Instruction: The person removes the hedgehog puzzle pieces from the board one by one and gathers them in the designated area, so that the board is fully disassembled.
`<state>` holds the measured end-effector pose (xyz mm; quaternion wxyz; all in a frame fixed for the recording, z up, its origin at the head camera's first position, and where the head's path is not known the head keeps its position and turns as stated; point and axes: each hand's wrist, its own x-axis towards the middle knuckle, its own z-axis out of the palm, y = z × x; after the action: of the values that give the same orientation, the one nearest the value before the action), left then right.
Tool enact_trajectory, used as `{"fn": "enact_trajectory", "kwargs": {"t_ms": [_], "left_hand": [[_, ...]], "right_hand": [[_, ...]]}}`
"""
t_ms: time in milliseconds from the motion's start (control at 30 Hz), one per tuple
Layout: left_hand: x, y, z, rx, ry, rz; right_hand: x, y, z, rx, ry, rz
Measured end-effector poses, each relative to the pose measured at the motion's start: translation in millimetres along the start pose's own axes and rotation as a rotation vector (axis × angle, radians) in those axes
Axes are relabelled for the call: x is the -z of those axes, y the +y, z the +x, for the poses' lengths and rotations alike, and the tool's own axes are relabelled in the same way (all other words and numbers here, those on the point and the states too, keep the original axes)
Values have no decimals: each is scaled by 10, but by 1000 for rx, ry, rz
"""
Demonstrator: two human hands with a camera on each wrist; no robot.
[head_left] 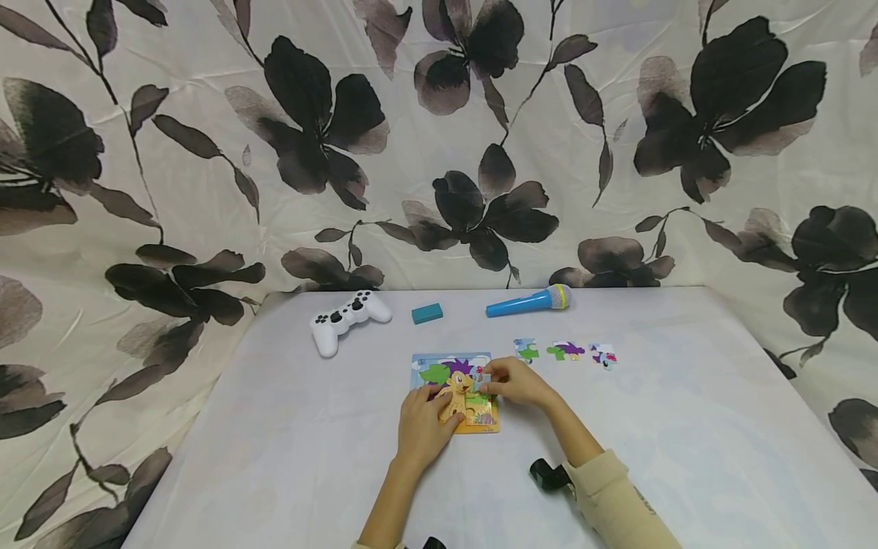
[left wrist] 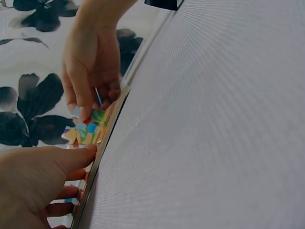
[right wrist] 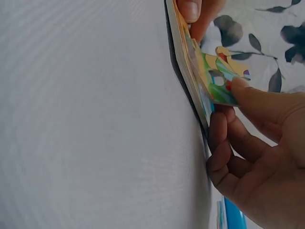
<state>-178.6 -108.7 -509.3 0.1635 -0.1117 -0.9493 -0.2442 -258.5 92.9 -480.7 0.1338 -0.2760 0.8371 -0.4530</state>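
Observation:
A jigsaw puzzle board with a cartoon hedgehog picture lies at the middle of the white table. My left hand rests on its left side, fingers spread over the picture and thumb near the lower edge. At the board's right edge my right hand pinches a puzzle piece between thumb and fingers. In the right wrist view this piece is tilted above the board, green and pale blue with a red spot. Whether its far edge touches the board, I cannot tell.
Three loose puzzle pieces lie in a row beyond my right hand: a green one, a purple one and a red-spotted one. Farther back are a white game controller, a teal block and a blue toy microphone.

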Motion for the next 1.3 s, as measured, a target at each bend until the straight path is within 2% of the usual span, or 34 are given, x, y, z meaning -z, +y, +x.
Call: {"fn": "enact_trajectory", "kwargs": {"t_ms": [233, 367, 567, 700, 1133, 1300], "left_hand": [[-6, 2, 2, -11, 15, 10], [-23, 40, 19, 5, 45, 30], [-81, 140, 62, 69, 74, 160], [-103, 181, 76, 85, 92, 214], [-92, 202, 80, 99, 108, 184], [-97, 208, 76, 107, 104, 185]], "right_hand": [[-36, -11, 24, -36, 20, -55], [-42, -21, 26, -25, 29, -72], [-40, -34, 25, -15, 37, -79], [-41, -32, 28, -13, 43, -77], [-19, -2, 45, -30, 53, -31], [11, 9, 11, -62, 82, 27]]}}
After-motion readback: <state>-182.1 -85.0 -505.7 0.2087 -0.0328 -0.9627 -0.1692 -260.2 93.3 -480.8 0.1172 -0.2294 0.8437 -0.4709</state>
